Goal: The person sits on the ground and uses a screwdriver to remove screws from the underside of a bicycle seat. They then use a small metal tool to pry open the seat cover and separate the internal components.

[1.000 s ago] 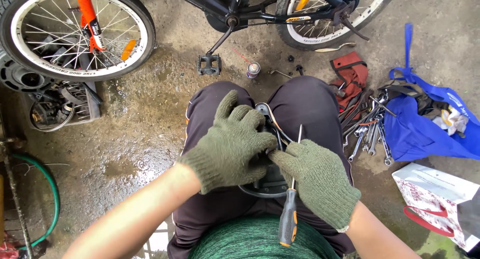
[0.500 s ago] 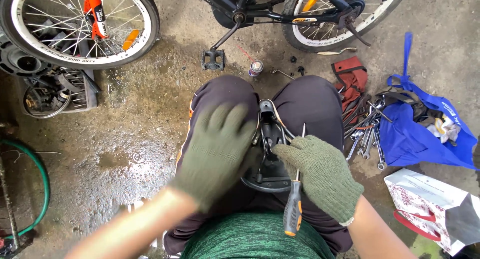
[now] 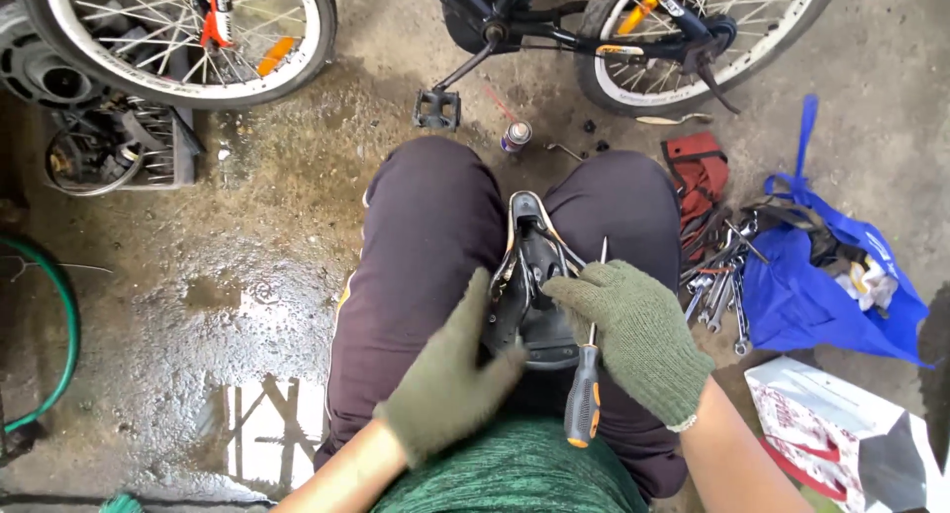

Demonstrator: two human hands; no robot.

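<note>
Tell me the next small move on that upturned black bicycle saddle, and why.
Probably steady the black bicycle saddle with the left hand, since the right hand, fingertips at its rails, carries the orange-and-black-handled screwdriver shaft-up, not on any fastener.

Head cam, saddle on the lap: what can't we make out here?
- Rear of the bike saddle: head view, covered by the left hand, which is motion-blurred.
- Screwdriver shaft: partly hidden under the right hand.
- Saddle clamp hardware: too small and dark to tell.
- Wrenches: too small to tell apart, partly under the blue bag.
- Bicycle: cut off by the top edge.
</note>
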